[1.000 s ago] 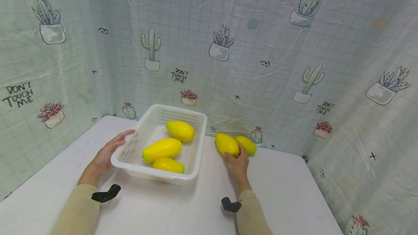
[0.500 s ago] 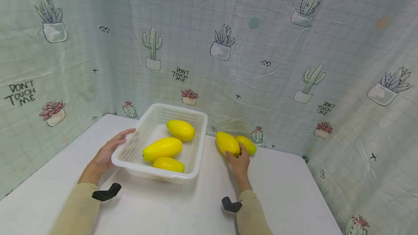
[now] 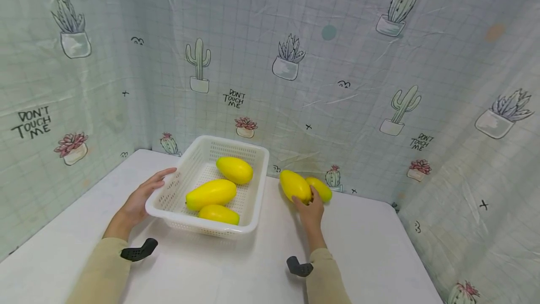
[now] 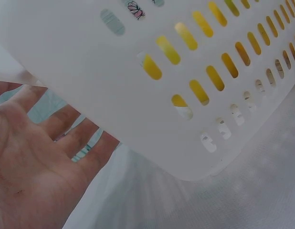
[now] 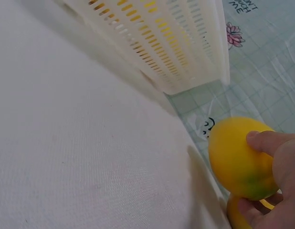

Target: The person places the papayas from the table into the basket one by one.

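In the head view my right hand point(image 3: 311, 212) grips a yellow papaya point(image 3: 294, 186) with thumb and fingers on its near end. A second papaya point(image 3: 319, 188) lies just behind and right of it, partly hidden. The right wrist view shows the thumb on the held papaya point(image 5: 240, 157) and its greenish end; whether it touches the table I cannot tell. My left hand point(image 3: 137, 203) rests against the left side of a white perforated basket point(image 3: 257, 191), fingers extended. Three papayas lie inside: one point(image 3: 234, 170) at the back, one point(image 3: 211, 194) mid-left, one point(image 3: 219, 214) in front.
The white table point(image 3: 363, 243) ends at a curtain point(image 3: 337, 125) printed with potted cacti, which hangs behind and on both sides. Both papayas outside the basket lie near the table's back edge. A black wrist mount point(image 3: 139, 249) sits by each sleeve.
Almost nothing moves. The view shifts slightly, while the right hand keeps its grip on the papaya and the left hand stays at the basket.
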Available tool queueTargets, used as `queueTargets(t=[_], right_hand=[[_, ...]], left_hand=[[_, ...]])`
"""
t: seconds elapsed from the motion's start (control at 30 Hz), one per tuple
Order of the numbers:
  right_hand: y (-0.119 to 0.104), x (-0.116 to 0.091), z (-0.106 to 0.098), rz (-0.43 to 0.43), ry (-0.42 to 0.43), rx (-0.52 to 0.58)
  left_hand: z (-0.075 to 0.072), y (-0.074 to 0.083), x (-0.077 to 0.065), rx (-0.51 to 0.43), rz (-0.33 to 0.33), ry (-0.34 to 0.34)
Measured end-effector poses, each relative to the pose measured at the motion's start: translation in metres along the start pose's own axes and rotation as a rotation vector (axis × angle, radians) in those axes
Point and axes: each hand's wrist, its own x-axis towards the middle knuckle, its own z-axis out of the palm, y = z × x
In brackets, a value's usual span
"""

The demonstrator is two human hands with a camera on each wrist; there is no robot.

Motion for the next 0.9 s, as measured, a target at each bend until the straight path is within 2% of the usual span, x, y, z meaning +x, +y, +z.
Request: queueTargets(t=[0.23,0.63,0.9], right_hand=[[-0.002,-0.002,-0.001,0.003,0.012,0.017],[-0.009,-0.006,-0.002,-0.053,0.056,0.056],[-0.015,-0.009,-0.005,-0.038,0.044,0.082]], left_hand=[[0.000,-0.002,0.001,0.014,-0.001,-0.001],[-0.002,-0.002,0.001,0.007,0.003,-0.009],[-0.002,-0.002,0.002,0.014,0.006,-0.008]])
